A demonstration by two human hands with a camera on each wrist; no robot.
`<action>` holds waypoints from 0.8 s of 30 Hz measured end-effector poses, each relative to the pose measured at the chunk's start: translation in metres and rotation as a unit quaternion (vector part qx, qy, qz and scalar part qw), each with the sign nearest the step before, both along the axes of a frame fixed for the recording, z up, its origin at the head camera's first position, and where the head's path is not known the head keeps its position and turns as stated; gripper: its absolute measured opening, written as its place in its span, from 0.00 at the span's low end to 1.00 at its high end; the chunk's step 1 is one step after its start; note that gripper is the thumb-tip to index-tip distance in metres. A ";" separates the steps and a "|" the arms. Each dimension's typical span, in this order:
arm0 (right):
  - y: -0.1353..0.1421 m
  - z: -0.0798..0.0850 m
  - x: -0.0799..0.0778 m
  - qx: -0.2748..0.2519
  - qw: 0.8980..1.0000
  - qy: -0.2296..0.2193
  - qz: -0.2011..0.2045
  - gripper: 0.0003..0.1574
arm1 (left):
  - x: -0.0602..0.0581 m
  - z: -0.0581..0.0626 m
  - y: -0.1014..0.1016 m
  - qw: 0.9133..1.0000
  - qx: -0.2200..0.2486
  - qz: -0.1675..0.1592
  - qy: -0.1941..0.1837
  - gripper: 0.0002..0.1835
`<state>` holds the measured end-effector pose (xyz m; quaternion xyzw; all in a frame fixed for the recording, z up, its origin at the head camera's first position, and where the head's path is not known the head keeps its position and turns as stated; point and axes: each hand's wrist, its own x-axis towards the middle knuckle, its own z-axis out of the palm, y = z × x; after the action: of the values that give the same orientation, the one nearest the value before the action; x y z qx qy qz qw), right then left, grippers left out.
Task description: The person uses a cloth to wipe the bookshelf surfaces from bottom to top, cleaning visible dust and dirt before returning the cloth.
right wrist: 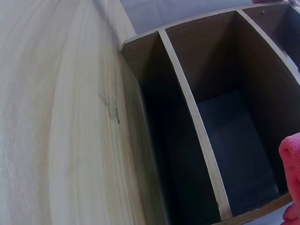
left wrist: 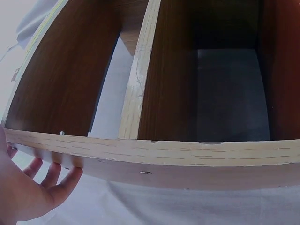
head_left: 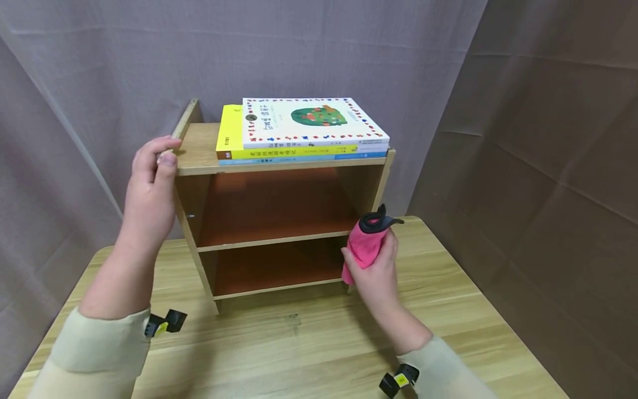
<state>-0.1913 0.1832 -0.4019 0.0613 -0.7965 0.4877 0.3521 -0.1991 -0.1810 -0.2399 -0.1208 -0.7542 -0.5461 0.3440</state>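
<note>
A small wooden bookshelf [head_left: 279,241] with open shelves stands on the table. At its upper left corner my left hand [head_left: 152,185] grips the side panel; in the left wrist view the fingers [left wrist: 65,185] lie along the panel's outer face. My right hand [head_left: 375,271] holds a bunched pink cloth [head_left: 365,244] with a dark grey underside, close by the right side panel. Only part of the pink cloth [right wrist: 293,164] enters the right wrist view, at its right edge. On the bookshelf's top lies a stack of books, a white one [head_left: 299,122] uppermost.
Beneath the white book are a yellow book [head_left: 229,133] and a blue one [head_left: 279,161]. The wood-grain table [head_left: 279,354] has a dark mark in front of the bookshelf. Grey curtains [head_left: 279,50] hang behind and a brownish curtain [head_left: 543,138] on the right.
</note>
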 end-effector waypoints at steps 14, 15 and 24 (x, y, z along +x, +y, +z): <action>-0.010 0.004 -0.003 -0.031 0.997 0.057 0.049 0.43 | 0.001 0.000 0.000 1.000 -0.018 0.005 0.001 0.19; -0.012 0.007 0.000 -0.035 0.997 0.054 0.051 0.42 | 0.001 -0.001 -0.001 1.000 -0.020 0.006 -0.001 0.20; -0.018 -0.001 0.002 0.007 0.996 0.076 0.046 0.43 | 0.003 -0.002 0.000 1.000 -0.024 0.005 -0.002 0.21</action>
<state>-0.1896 0.1650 -0.4026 0.1376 -0.7674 0.4915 0.3881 -0.1965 -0.1813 -0.2415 -0.1234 -0.7684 -0.5265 0.3421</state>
